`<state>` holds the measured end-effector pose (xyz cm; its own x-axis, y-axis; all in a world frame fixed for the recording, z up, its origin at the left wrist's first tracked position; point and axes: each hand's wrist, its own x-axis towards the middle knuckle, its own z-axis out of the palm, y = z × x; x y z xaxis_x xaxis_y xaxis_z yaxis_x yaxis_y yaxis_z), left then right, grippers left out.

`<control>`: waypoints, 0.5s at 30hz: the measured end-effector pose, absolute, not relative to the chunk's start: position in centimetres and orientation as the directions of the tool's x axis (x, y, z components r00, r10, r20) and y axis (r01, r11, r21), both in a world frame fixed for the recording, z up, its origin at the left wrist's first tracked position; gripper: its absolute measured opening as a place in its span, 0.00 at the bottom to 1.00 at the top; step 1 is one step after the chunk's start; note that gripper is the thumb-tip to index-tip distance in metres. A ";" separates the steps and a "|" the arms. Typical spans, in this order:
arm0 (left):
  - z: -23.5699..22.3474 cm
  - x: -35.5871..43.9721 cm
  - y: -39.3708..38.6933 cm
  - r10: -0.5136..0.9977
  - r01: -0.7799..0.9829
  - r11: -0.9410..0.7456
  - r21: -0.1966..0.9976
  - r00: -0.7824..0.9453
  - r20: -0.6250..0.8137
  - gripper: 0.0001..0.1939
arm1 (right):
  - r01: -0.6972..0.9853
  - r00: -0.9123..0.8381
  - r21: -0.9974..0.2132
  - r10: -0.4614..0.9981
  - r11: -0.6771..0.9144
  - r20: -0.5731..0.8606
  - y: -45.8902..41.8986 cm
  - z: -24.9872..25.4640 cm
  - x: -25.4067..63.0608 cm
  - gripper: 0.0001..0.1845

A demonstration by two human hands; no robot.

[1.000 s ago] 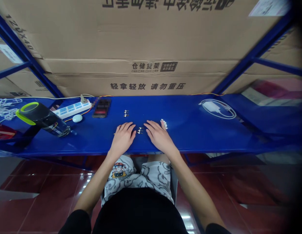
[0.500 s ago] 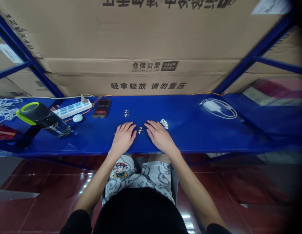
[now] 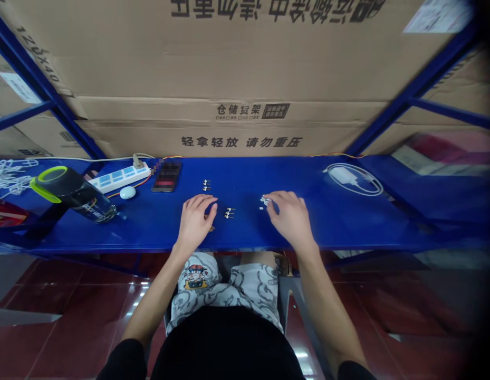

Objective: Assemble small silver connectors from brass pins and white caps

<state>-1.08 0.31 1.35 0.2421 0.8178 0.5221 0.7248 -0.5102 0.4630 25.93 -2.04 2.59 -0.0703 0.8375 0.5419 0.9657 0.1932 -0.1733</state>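
Observation:
My left hand (image 3: pixel 195 219) rests low over the blue tabletop, its fingers curved and the thumb apart from them. Small brownish pieces (image 3: pixel 210 228) lie partly hidden beneath its palm and thumb. At the pile of small white plastic pieces (image 3: pixel 264 200) is my right hand (image 3: pixel 291 215), thumb and index finger apart at the pile's edge; it covers part of the pile. One loose white piece (image 3: pixel 261 208) lies just in front. Between the hands sit small white pieces with thin pins through them (image 3: pixel 229 212). More such pinned pieces (image 3: pixel 205 185) lie farther back.
On the left of the blue table (image 3: pixel 245 174) are a dark bottle (image 3: pixel 80 195), a power strip (image 3: pixel 120 178), a white round object (image 3: pixel 127 192) and a phone (image 3: pixel 166 177). A white charger with cable (image 3: pixel 353 178) lies at the right. A large cardboard box (image 3: pixel 237 68) stands behind.
My right hand has moved right, from beside the pinned pieces to the white pile. My left hand has shifted slightly, and brownish pieces now show under it.

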 end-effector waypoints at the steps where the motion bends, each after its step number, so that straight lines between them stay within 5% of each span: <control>1: 1.6 -1.6 0.4 0.821 0.725 -0.505 0.469 0.235 0.520 0.11 | 0.964 -0.092 -0.169 0.852 0.206 0.515 -2.1 2.6 26.2 0.12; 15: 3.0 -10.0 1.9 0.930 0.720 -0.369 0.587 0.282 0.237 0.09 | 0.913 -0.225 -0.223 0.877 0.342 0.423 -1.4 0.9 24.1 0.10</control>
